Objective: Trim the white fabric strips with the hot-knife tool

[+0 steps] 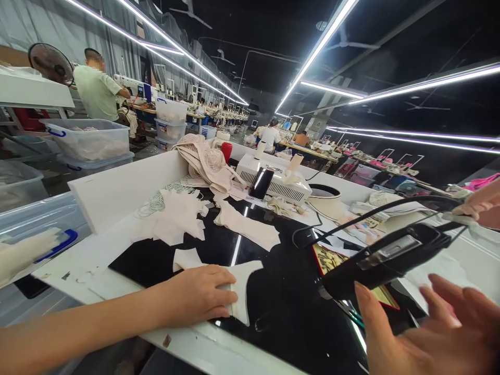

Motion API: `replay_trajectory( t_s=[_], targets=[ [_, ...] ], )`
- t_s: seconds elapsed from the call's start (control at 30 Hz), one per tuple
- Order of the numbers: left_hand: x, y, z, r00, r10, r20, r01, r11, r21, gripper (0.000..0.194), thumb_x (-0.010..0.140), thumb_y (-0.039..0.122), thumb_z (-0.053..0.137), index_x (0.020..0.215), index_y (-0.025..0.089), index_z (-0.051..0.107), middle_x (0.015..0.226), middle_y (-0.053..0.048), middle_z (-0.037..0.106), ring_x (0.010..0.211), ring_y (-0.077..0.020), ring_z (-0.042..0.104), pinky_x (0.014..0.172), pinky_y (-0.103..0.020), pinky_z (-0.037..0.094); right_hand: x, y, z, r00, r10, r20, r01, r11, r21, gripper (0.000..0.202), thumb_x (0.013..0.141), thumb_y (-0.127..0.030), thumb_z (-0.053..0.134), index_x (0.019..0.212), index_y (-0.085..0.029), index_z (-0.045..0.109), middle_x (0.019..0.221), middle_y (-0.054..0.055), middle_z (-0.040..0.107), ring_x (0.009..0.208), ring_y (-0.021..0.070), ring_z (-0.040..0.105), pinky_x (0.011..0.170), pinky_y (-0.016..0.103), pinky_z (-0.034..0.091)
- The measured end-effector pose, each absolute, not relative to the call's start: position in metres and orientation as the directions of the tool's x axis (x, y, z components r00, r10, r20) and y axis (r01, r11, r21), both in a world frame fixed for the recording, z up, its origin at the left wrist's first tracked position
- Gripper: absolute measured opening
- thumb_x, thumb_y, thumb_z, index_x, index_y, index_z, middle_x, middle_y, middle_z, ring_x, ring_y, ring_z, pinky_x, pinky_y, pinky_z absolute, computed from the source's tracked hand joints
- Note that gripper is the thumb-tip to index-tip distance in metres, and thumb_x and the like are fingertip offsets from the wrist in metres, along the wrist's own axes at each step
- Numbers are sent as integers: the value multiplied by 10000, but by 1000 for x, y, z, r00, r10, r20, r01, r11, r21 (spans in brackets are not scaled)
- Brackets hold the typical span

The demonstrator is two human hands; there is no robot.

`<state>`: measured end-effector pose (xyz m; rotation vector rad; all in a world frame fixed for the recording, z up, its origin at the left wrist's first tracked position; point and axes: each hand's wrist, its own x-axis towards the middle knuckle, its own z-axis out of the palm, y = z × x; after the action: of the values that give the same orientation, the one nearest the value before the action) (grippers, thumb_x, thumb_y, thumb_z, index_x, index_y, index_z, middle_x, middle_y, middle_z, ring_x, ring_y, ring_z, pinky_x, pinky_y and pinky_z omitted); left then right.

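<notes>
Left hand (203,294) laid flat on cream cloth piece (242,284), which juts beyond it; right hand (433,336) spread wide near black device (380,260).

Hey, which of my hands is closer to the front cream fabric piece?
Left. Your left hand rests on the fabric piece, fingers across it; your right hand is open, well off to its right and apart from it.

Bright ceiling tubes (318,52) streak the black tabletop (289,297) with glare; the right hand (433,336) is blurred.
</notes>
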<state>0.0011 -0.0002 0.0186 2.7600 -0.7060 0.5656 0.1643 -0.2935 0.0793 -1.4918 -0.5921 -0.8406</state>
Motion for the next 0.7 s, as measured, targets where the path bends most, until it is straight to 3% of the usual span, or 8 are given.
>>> replay_trajectory(
  t_s=[0.1,0.2,0.27,0.33,0.5,0.7],
  targets=[
    [6,2,22,803,-440,402,-536,-828,163,170,1033,304,638,1149,187,683,1289,-110,687,1200,-252,668,1045,-348,553,167,-278,89,764,-70,641,643,-4,-766,1069,591,-350,965,1510,-401,421,1426,58,571,1389,341,526,1133,607,461],
    [9,4,24,804,-470,364,-559,-807,193,185,1060,288,588,1179,181,680,1294,-106,691,1208,-252,664,1058,-355,538,167,-257,93,881,14,472,467,128,-875,704,713,-476,881,1324,-303,578,1151,38,712,1071,274,708,968,540,582],
    [9,4,26,804,-471,364,-563,-800,207,194,1050,269,608,1207,173,672,1286,-99,696,1191,-247,666,1054,-353,532,167,-247,93,881,23,472,458,204,-865,511,741,-459,868,1150,-253,641,982,2,727,829,204,720,796,425,625],
    [7,1,28,797,-459,393,-562,-801,207,189,1026,241,650,1195,160,670,1238,-90,712,1144,-233,674,1014,-335,541,166,-239,94,858,24,514,493,244,-835,442,748,-402,874,1089,-244,641,885,-29,710,670,156,676,649,339,603],
    [5,-14,33,748,-515,418,-600,-794,97,150,954,234,749,1030,140,660,1006,-46,713,960,-192,679,917,-302,553,153,-227,96,808,71,585,548,275,-790,467,767,-352,872,1139,-255,607,878,-31,704,591,148,654,532,309,579],
    [15,-31,23,695,-589,413,-640,-768,-19,143,962,249,715,902,153,627,908,-38,673,852,-171,666,888,-294,554,117,-215,90,834,162,527,414,448,-793,479,806,-346,817,1220,-257,593,756,-45,663,558,138,619,478,284,571]
  ],
)
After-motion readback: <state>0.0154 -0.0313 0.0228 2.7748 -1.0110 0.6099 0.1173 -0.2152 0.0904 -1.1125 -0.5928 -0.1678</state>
